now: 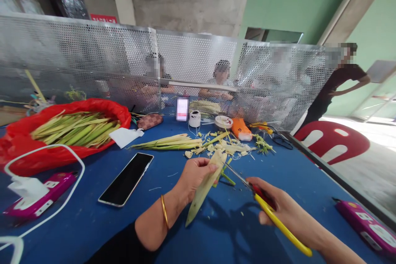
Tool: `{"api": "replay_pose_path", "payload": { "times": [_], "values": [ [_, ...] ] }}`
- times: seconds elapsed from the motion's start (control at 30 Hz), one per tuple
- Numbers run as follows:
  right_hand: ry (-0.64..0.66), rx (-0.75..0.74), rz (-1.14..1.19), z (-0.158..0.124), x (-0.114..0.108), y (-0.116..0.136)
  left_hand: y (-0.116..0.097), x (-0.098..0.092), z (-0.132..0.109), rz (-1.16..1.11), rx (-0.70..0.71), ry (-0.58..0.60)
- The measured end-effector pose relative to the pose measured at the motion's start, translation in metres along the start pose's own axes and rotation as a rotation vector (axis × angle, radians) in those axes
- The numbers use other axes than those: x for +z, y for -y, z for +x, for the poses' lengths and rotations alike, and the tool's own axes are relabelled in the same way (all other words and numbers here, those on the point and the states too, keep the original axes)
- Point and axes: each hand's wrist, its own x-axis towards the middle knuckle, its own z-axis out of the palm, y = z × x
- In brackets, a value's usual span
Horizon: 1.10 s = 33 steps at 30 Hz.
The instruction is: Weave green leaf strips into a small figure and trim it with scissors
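My left hand (194, 175) is closed on a pale green leaf strip (204, 189), holding it above the blue table (154, 214) with its pointed end toward me. My right hand (278, 210) grips scissors with yellow and red handles (272, 210). The blades (236, 174) reach toward the top end of the leaf strip, beside my left fingers. Cut leaf scraps (222, 146) lie just beyond both hands.
A red bag (46, 156) of green leaves sits far left. A black phone (126, 178), pink devices (40, 198) (368, 225) with a white cable, a leaf bundle (168, 142), thread spools (194, 118) and an orange tool (241, 129) lie about. Behind a perforated metal screen (93, 62), people sit.
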Motion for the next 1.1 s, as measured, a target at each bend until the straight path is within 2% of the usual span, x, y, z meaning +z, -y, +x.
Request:
{"api": "replay_pose_path", "payload": {
  "times": [0.13, 0.23, 0.43, 0.6, 0.7, 0.8, 0.87, 0.93, 1.03, 1.1],
  "values": [
    [0.071, -0.034, 0.027, 0.012, 0.011, 0.007, 0.0, 0.001, -0.001, 0.078, -0.045, 0.06],
    [0.09, -0.076, 0.022, 0.02, 0.016, 0.011, -0.003, 0.0, -0.001, 0.109, -0.065, 0.035],
    [0.002, -0.121, 0.052, 0.03, 0.021, 0.007, -0.008, -0.006, 0.005, 0.106, -0.062, -0.01],
    [-0.009, -0.181, 0.041, 0.039, 0.024, 0.006, -0.008, -0.013, 0.01, 0.103, -0.041, 0.004],
    [-0.088, -0.183, -0.006, 0.051, 0.021, 0.007, -0.007, -0.016, 0.012, 0.079, -0.036, -0.007],
    [-0.268, -0.115, -0.23, 0.061, 0.008, 0.002, -0.009, -0.02, 0.013, 0.004, -0.028, -0.016],
    [-0.366, -0.026, -0.503, 0.061, -0.003, -0.009, -0.012, -0.023, 0.012, -0.054, -0.022, 0.006],
    [-0.39, 0.08, -0.73, 0.054, -0.013, -0.03, -0.016, -0.025, 0.01, -0.093, -0.027, 0.023],
    [-0.329, 0.176, -0.799, 0.037, -0.022, -0.072, -0.02, -0.026, 0.007, -0.118, -0.029, -0.003],
    [-0.309, 0.154, -0.767, 0.027, -0.025, -0.094, -0.02, -0.025, 0.005, -0.124, -0.01, -0.018]
  ]
}}
